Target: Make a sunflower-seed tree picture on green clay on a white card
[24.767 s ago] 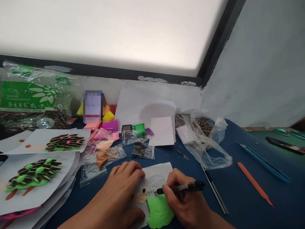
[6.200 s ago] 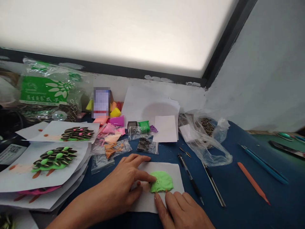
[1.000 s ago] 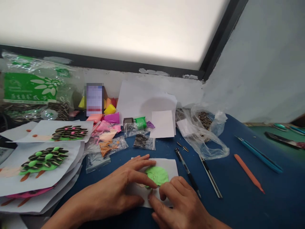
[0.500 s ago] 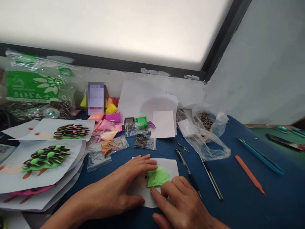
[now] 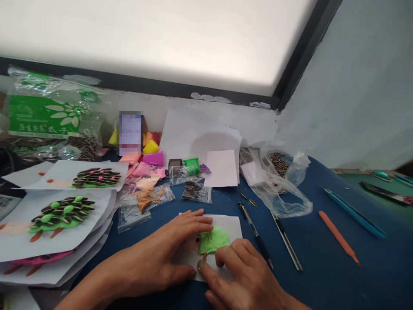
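Note:
A light-green clay piece (image 5: 214,241) is stuck on a small white paper (image 5: 232,221). At its left edge sits a dark eye-like dot, partly beside my left fingers. My left hand (image 5: 176,247) lies over the paper's left side, fingers stretched and thumb apart, holding nothing. Below the green clay my right hand (image 5: 237,273) presses an index fingertip on the paper, at the lower end of a thin reddish-brown clay strip (image 5: 205,257). Its other fingers curl loosely, with nothing seen in them.
Left stands a stack of papers with clay-and-seed hedgehogs (image 5: 63,213). Behind lie bagged clays (image 5: 150,196), a phone (image 5: 130,133) and white sheets (image 5: 193,133). To the right are pens (image 5: 254,232), a plastic bag of sunflower seeds (image 5: 279,165), an orange clay tool (image 5: 338,237) and blue tweezers (image 5: 353,211).
My right index fingertip has slid slightly down and left, away from the green clay's edge, uncovering the reddish-brown strip. My left hand stays in place.

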A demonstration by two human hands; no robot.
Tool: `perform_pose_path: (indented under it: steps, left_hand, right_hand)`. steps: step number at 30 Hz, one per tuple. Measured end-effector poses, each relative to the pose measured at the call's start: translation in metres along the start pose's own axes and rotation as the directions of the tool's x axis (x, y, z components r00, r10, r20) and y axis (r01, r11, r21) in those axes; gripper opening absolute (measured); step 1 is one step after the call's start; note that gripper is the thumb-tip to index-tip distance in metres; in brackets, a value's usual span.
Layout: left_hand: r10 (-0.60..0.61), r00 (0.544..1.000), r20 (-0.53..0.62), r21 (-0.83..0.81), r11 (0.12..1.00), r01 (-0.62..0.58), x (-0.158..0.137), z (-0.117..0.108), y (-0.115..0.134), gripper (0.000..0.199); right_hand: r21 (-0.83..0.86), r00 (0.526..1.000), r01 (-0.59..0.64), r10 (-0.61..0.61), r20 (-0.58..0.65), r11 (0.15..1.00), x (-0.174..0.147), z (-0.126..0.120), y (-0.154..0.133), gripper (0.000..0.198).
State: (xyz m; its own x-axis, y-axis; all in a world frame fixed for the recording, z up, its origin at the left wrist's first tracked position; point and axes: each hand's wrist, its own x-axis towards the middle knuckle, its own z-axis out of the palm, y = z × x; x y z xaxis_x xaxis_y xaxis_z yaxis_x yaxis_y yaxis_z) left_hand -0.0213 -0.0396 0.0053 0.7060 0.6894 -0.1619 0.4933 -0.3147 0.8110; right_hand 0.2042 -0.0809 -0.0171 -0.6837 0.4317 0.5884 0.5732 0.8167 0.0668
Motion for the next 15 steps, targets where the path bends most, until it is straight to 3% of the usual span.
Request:
perform_pose_path:
  steps: [4, 10, 15]
  left_hand:
    - [0.033, 0.999, 0.001, -0.013, 0.999, -0.033, 0.0003, -0.0005, 0.0008, 0.074]
    - [0.058, 0.998, 0.014, -0.007, 0.998, -0.058, -0.0012, -0.0009, -0.0019, 0.048]
    - [0.055, 0.998, 0.013, -0.018, 0.998, -0.055, -0.0010, -0.0001, -0.0052, 0.045]
  right_hand:
    - [-0.005, 1.000, -0.007, 0.007, -0.001, 1.000, 0.0001, 0.0010, 0.0002, 0.029]
    - [-0.004, 1.000, -0.005, 0.005, -0.003, 1.000, -0.0013, 0.0006, -0.0002, 0.024]
    - [0.002, 1.000, -0.016, 0.016, -0.013, 1.000, -0.0023, 0.0010, -0.0009, 0.026]
